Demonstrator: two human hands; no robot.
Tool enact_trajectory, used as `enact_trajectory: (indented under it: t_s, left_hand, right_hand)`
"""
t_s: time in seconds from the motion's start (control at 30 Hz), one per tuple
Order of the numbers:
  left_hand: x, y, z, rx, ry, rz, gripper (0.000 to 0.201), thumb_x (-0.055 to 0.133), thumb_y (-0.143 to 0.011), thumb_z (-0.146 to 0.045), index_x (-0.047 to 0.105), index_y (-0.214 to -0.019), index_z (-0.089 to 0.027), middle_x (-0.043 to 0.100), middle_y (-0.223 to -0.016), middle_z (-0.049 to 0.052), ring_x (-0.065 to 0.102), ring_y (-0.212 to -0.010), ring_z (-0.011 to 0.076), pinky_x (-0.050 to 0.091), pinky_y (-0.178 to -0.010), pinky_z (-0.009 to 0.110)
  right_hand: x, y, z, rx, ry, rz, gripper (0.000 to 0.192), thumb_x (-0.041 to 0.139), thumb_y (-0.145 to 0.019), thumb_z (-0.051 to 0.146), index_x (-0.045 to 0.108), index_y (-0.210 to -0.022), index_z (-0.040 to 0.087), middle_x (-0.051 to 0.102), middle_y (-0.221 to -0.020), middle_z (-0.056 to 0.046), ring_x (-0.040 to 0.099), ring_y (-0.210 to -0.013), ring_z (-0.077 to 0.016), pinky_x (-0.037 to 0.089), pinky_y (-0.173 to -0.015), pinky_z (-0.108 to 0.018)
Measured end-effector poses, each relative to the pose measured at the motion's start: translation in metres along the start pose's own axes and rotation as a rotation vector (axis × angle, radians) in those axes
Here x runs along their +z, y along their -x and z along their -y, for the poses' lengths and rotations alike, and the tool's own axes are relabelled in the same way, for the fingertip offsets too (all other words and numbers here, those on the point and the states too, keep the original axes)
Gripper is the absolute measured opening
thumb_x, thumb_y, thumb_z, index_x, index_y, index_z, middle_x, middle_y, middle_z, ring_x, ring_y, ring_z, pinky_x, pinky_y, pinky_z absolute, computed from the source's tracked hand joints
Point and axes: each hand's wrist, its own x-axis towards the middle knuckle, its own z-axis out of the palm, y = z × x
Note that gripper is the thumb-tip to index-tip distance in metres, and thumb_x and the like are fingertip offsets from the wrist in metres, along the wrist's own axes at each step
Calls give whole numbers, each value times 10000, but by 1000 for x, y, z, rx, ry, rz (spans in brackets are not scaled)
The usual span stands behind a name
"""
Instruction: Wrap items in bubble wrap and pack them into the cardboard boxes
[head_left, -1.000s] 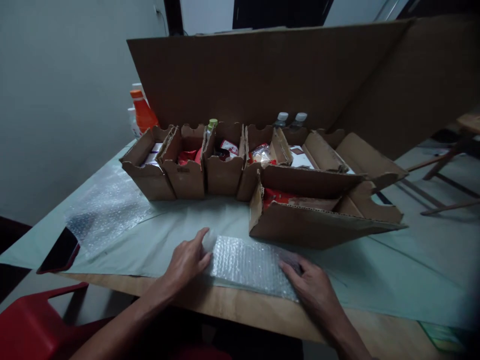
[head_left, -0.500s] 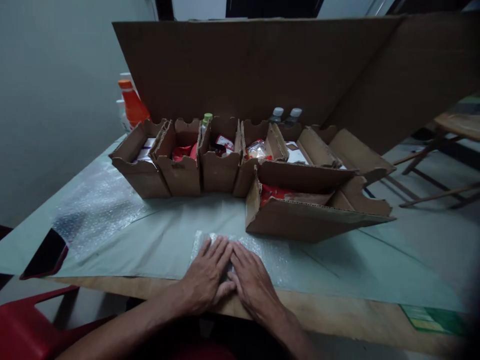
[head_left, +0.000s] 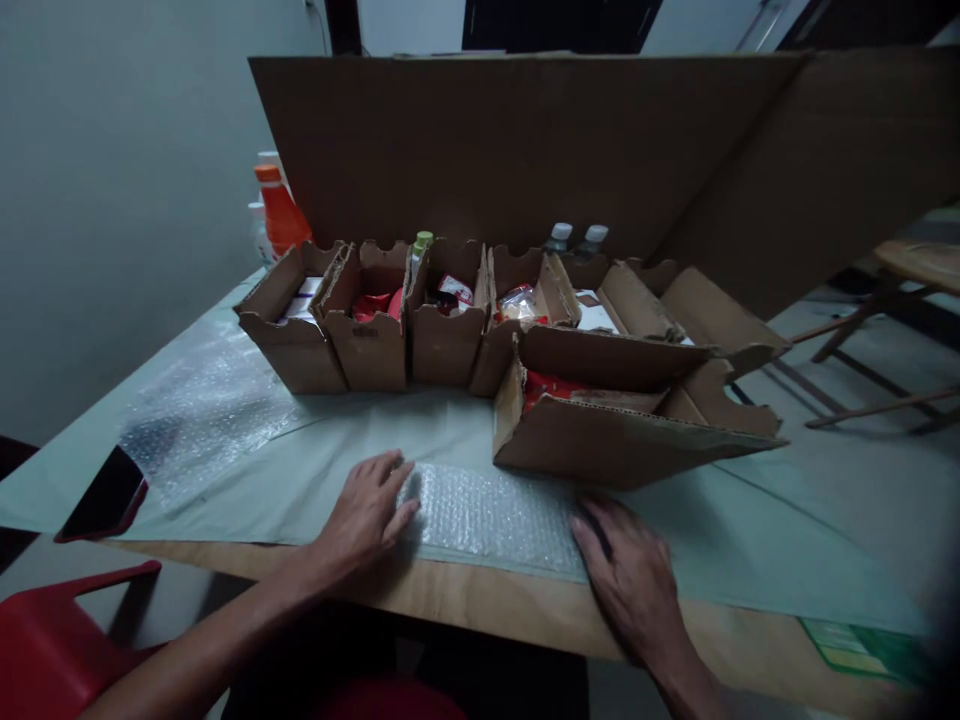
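A flat strip of clear bubble wrap (head_left: 495,518) lies on the pale green cloth near the table's front edge. At its left end is my left hand (head_left: 371,510), palm down, fingers slightly spread, thumb near the wrap's edge. My right hand (head_left: 634,570) rests at the other end, its thumb apart from the fingers and close to the right edge. Some of the right fingertips are hidden behind the hand. Neither hand shows anything gripped. Just behind the strip stands an open cardboard box (head_left: 637,440) with a red packet (head_left: 551,387) inside.
Several narrow cardboard bins (head_left: 371,345) holding packaged goods line the back, before a tall cardboard panel (head_left: 480,150). A larger bubble wrap sheet (head_left: 217,400) lies left. An orange bottle (head_left: 283,212) stands behind the bins, and a red chair (head_left: 56,640) is at lower left.
My hands were together over the middle of the bubble wrap strip. They have moved apart, left and right to its two ends, uncovering it. The view has shifted slightly.
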Motion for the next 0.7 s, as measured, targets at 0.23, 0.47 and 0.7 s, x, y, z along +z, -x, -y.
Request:
enact_trajectory:
  t_s: [0.23, 0.47, 0.7]
  left_hand:
    - [1, -28, -2, -113, 109, 22, 210, 622, -742, -165, 679, -940, -205, 635, -1262, 133, 558, -1182, 330, 468, -985, 496]
    - [-5, 2, 1, -262, 540, 18, 255, 517, -804, -222, 605, -1043, -225, 679, -861, 25, 632, -776, 188, 508, -744, 318]
    - [-36, 0, 15, -342, 820, 100, 257, 536, -789, -387, 645, -916, -192, 693, -847, 44, 641, -768, 193, 490, -658, 281]
  right_hand:
    - [12, -14, 23, 46, -134, -63, 377, 440, -944, 477, 686, -881, 198, 727, -945, -126, 661, -933, -312, 459, -842, -452]
    - [-8, 13, 26, 323, -607, -19, 336, 623, -827, 509, 671, -975, 212, 713, -798, -42, 681, -734, -196, 546, -695, -294]
    - [-25, 5, 43, 282, -713, 78, 233, 631, -801, 436, 696, -797, 213, 717, -750, -37, 686, -682, -177, 549, -638, -238]
